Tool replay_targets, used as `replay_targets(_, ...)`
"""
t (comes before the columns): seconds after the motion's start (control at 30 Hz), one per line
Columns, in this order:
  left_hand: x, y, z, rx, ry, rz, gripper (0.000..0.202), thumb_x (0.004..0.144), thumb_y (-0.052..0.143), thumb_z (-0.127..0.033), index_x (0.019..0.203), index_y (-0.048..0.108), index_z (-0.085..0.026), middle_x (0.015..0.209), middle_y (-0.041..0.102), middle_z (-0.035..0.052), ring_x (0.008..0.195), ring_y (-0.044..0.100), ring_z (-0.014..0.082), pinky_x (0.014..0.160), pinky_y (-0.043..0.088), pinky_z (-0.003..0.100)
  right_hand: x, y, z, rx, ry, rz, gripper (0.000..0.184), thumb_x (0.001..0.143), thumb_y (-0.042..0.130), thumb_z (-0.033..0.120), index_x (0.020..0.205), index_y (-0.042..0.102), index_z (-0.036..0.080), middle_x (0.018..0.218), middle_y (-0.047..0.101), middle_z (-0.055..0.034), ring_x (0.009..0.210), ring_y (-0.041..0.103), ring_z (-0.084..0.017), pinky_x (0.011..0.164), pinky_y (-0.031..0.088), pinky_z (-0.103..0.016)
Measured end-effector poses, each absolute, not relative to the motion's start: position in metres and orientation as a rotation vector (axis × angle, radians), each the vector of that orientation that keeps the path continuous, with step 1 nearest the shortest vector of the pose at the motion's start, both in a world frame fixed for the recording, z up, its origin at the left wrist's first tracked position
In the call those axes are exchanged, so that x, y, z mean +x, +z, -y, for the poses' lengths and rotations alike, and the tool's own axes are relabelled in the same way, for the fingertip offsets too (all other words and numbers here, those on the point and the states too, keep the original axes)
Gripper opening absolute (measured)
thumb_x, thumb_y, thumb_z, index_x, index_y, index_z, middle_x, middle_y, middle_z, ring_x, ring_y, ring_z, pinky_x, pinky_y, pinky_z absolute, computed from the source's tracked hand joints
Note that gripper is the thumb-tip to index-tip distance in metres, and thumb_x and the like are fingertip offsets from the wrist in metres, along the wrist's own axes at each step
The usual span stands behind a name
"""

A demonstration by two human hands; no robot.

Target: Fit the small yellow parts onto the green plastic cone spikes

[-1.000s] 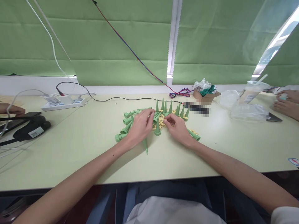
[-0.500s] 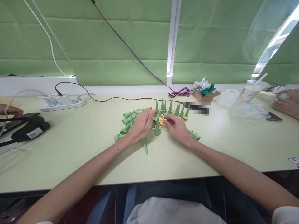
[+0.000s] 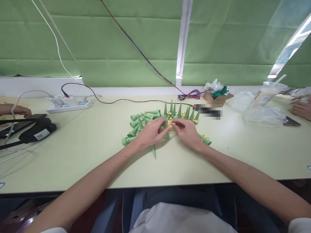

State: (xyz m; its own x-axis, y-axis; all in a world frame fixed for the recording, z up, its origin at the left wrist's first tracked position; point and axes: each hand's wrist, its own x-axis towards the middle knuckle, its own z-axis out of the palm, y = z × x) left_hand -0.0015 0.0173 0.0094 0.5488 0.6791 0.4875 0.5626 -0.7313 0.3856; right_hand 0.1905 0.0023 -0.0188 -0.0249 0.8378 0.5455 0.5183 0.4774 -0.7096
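My left hand (image 3: 152, 132) curls its thumb and fingers around an upright green plastic spike (image 3: 166, 136), whose base shows below the thumb. My right hand (image 3: 187, 132) is pinched close beside it, over a pile of small yellow plastic pieces (image 3: 170, 123). Whatever its fingertips hold is too small to make out. Behind the hands stands a row of green spikes (image 3: 179, 111), with yellow pieces at their bases. More hollow green spikes (image 3: 133, 132) lie on their sides left of my left hand, and another green spike (image 3: 205, 139) lies by my right wrist.
A power strip (image 3: 70, 106) and a black device (image 3: 36, 131) are at the left, near another person's hand (image 3: 20, 110). Behind to the right stand a small cardboard box (image 3: 216, 99) and a plastic cup (image 3: 266, 95) beside a phone (image 3: 291, 121). Another person's hands (image 3: 302, 106) rest far right.
My left hand has come down, its thumb and fingers now around the upright spike that stood free between my hands. My right hand stays pinched near the pile. The view has shifted slightly.
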Motion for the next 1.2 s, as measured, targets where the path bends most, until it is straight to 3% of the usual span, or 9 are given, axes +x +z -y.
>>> replay_targets(0.1, -0.001, 0.012, -0.017, 2.619, 0.866, -1.062, 0.029, 0.096, 0.05, -0.045, 0.089, 0.059, -0.018, 0.069, 0.058, 0.0001, 0.059, 0.051, 0.0137, 0.058, 0.038, 0.027, 0.19, -0.018, -0.002, -1.17, 0.382, 1.694, 0.018, 0.089, 0.06, 0.028, 0.094, 0.073, 0.017, 0.092, 0.076, -0.0076, 0.075, 0.067, -0.02, 0.072, 0.053, -0.034)
replay_targets(0.37, 0.001, 0.012, -0.014, 2.636, 0.805, -1.091, 0.027, 0.098, 0.047, -0.035, 0.076, 0.049, -0.019, 0.068, 0.056, 0.0006, 0.059, 0.048, 0.0142, 0.059, 0.034, 0.028, 0.19, -0.017, -0.001, -1.151, 0.401, 1.712, 0.017, 0.089, 0.06, 0.028, 0.094, 0.073, 0.017, 0.09, 0.075, -0.007, 0.074, 0.066, -0.019, 0.071, 0.052, -0.033)
replay_targets(0.63, 0.006, 0.009, -0.01, 2.46, 0.867, -1.137, 0.025, 0.098, 0.046, -0.034, 0.076, 0.044, -0.021, 0.06, 0.052, -0.003, 0.052, 0.048, 0.0137, 0.056, 0.034, 0.028, 0.192, -0.019, -0.002, -1.145, 0.422, 1.704, 0.018, 0.091, 0.061, 0.031, 0.094, 0.073, 0.019, 0.092, 0.075, -0.006, 0.075, 0.066, -0.019, 0.071, 0.052, -0.033)
replay_targets(0.87, 0.008, 0.012, -0.008, 2.181, 0.86, -1.175, 0.03, 0.096, 0.047, -0.043, 0.075, 0.04, -0.022, 0.056, 0.058, -0.0034, 0.048, 0.055, 0.0148, 0.051, 0.039, 0.027, 0.19, -0.018, -0.001, -1.148, 0.439, 1.69, 0.018, 0.091, 0.06, 0.033, 0.092, 0.073, 0.02, 0.09, 0.075, -0.0059, 0.074, 0.065, -0.019, 0.069, 0.051, -0.032)
replay_targets(1.2, 0.008, 0.006, -0.011, 2.051, 0.935, -1.142, 0.028, 0.097, 0.047, -0.043, 0.078, 0.043, -0.023, 0.054, 0.061, -0.0037, 0.041, 0.055, 0.0147, 0.051, 0.045, 0.029, 0.187, -0.011, 0.005, -1.137, 0.459, 1.709, 0.017, 0.089, 0.06, 0.032, 0.089, 0.071, 0.02, 0.087, 0.074, -0.0055, 0.073, 0.065, -0.019, 0.067, 0.052, -0.032)
